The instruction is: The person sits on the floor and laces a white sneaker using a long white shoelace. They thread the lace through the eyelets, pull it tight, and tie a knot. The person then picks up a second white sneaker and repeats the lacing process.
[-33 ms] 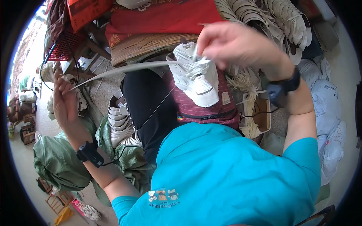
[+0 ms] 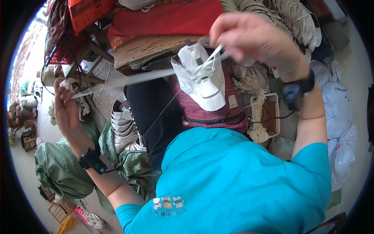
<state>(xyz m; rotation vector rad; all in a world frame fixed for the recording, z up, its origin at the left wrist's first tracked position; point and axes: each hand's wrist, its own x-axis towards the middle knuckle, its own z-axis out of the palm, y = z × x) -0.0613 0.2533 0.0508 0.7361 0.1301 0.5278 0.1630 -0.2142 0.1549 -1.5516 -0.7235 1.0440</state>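
A white shoe upper (image 2: 210,97), partly laced, rests on the maroon striped cloth over my lap. From it a white shoelace (image 2: 148,76) stretches left, blurred by motion, to my left hand (image 2: 67,102), whose fingers are pinched on its end. Above the upper's right side, my right hand (image 2: 247,39) is raised with curled fingers, also blurred. Another stretch of lace runs from the eyelets up to those fingers, so the hand appears to grip it. Both wrists wear black devices.
In front stands a wooden bench (image 2: 156,50) partly under red cloth (image 2: 167,21). Stacked shoe uppers (image 2: 300,23) lie at the far right, others (image 2: 121,126) by my left leg. A bundle of cream laces (image 2: 257,97) hangs over a white bin (image 2: 277,117). Green sacks (image 2: 58,163) lie left.
My right hand has moved slightly right and up, drawing lace away from the upper. The long stretch toward my left hand now swings blurred. The left hand has barely moved.
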